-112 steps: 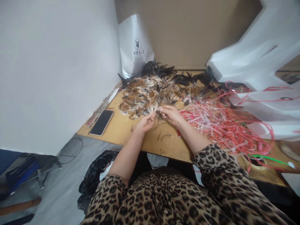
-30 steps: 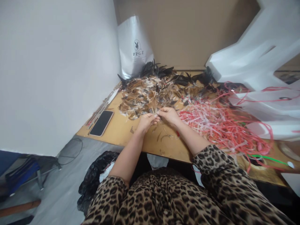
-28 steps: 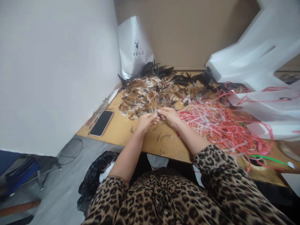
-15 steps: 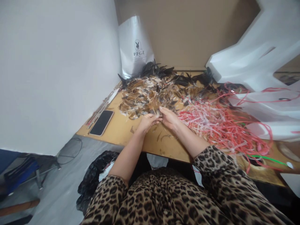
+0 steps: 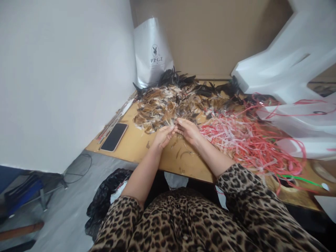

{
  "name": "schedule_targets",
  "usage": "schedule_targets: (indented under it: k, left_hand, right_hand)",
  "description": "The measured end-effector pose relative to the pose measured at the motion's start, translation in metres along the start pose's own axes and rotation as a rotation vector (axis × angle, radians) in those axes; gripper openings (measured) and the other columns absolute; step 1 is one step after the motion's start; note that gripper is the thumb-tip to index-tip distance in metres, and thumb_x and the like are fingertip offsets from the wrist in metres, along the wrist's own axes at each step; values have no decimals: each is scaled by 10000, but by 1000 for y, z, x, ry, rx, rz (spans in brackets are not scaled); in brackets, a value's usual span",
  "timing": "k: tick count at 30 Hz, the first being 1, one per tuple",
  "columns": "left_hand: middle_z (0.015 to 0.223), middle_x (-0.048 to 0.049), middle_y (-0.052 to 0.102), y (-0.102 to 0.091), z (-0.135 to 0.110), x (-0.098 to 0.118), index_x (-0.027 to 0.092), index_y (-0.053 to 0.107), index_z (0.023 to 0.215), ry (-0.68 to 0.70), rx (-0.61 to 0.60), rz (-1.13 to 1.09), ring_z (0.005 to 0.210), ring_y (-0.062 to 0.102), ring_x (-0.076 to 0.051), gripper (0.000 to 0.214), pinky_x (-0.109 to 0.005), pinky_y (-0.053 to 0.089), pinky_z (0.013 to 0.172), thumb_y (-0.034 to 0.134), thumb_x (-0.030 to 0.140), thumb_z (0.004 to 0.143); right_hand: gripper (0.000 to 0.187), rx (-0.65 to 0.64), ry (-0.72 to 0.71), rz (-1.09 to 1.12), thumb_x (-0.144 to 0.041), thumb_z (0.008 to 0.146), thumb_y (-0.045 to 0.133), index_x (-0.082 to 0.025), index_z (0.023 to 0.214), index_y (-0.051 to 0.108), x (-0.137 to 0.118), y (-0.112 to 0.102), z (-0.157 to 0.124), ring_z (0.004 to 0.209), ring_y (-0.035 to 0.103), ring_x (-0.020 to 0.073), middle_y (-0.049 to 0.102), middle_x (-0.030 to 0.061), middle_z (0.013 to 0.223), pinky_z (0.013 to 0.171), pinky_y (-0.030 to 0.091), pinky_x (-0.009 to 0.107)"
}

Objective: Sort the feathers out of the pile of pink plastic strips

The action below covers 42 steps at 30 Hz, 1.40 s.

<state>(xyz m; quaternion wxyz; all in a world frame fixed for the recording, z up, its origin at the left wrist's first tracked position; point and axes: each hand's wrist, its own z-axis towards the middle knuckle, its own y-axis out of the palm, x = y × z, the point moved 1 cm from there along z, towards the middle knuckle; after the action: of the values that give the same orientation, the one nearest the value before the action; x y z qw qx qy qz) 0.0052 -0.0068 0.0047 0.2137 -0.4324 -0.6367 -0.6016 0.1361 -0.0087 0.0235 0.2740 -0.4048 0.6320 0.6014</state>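
My left hand [image 5: 164, 135] pinches feathers [image 5: 168, 122] inside the front edge of the worktop [image 5: 175, 163]; I can't tell what my right hand [image 5: 189, 131] grips.

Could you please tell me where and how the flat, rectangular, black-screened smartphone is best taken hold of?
Probably pinch the smartphone by its long edges, near mid-length, coming from above and the right: it lies flat, screen up, with a tall white panel on its left.

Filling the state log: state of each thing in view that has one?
Left hand, pinching pale feathers
Right hand, fingertips at the left's, grip unclear
Feather pile, loose, heaped
Red and whitish ribbons, tangled
Smartphone, face up, screen dark
PPGZ bag, upright
Black plastic bag, crumpled
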Motion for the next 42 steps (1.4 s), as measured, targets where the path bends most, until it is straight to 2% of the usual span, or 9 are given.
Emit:
schedule_targets:
  k: [6,13,18,26,30,34,37,42]
  left_hand:
    - [703,-33,659,-1,0,3,93,655,762,-27,-8,-43,618,602,-30,58,-95,467,591,624,103,714]
    - [722,-61,672,-3,0,-2,83,647,750,-32,-17,108,585,602,-45,119,-112,452,528,672,178,681]
    - [761,-92,683,1,-4,-3,77,641,759,-30,-29,205,608,614,-67,164,-131,449,534,676,214,677]
    - [747,-81,681,-2,-2,-4,84,631,743,-29,-36,260,576,594,-54,159,-140,442,542,672,224,678]
    - [748,-93,682,-2,-2,-5,85,639,739,-19,-57,328,581,602,-70,183,-160,450,546,676,250,670]
    - [763,-112,684,1,-3,-6,77,646,756,-34,-70,394,578,612,-91,229,-184,460,542,698,269,642]
    - [826,-126,687,2,-4,-7,82,651,781,-40,-87,381,596,621,-94,240,-178,457,542,687,283,655]
    - [939,-152,673,0,-6,-4,95,653,874,-72,-189,311,676,644,-117,273,-175,459,568,645,310,705]
  right_hand:
    - [259,-20,16,-128,-317,561,750,-175,760,663,4,-2,2,626,583,80,659,5,695,611,435,199]
    - [241,19,-66,-179,-323,523,758,-165,660,638,4,-4,5,550,543,87,620,-13,589,602,435,240]
    - [223,89,-123,-265,-315,511,752,-166,629,636,4,-6,5,551,520,82,611,-21,590,596,422,233]
    - [231,106,-147,-346,-321,496,749,-168,613,620,2,-3,3,561,510,87,603,-23,600,606,417,240]
    - [268,42,-85,-376,-358,504,751,-166,638,621,2,-6,3,529,491,85,592,-23,580,555,389,232]
    - [298,-11,-103,-460,-394,544,729,-156,509,553,3,-11,4,451,396,57,487,-52,459,477,302,213]
    - [311,4,-97,-402,-370,537,740,-157,485,519,5,-14,6,450,397,56,469,-59,450,477,298,210]
    - [296,2,-10,-272,-330,514,761,-155,495,523,5,-14,8,469,449,72,506,-46,470,500,343,218]
